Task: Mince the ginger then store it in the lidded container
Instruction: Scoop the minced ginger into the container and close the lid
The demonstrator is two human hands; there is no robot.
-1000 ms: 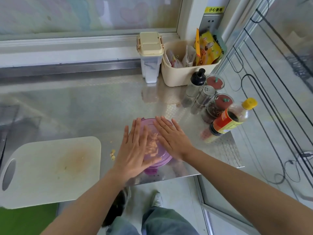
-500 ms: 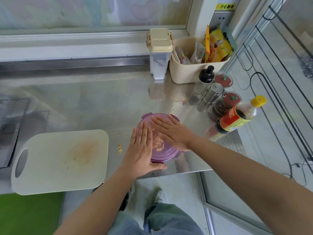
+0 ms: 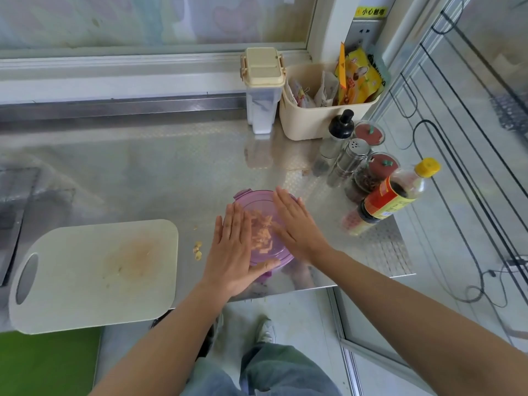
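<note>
A round container with a translucent purple lid [image 3: 258, 202] stands near the front edge of the steel counter [image 3: 148, 178]. Pale minced ginger [image 3: 263, 234] shows through the lid. My left hand [image 3: 233, 250] lies flat on the lid's left side, fingers straight, thumb along the near rim. My right hand [image 3: 297, 227] lies flat on the lid's right side, fingers straight and pointing away. A few ginger bits [image 3: 197, 250] lie on the counter just left of the container. The white cutting board [image 3: 94, 272], stained orange in the middle, sits at the front left.
At the back right stand a beige-lidded canister [image 3: 262, 90] and a beige bin [image 3: 320, 121] with packets. Spice jars, a shaker [image 3: 350, 158] and a sauce bottle [image 3: 394, 195] crowd the right side. The counter's front edge runs just below the container.
Both hands stay flat on the purple lid; the right hand has shifted slightly toward the lid's right side. The view has shifted a little.
</note>
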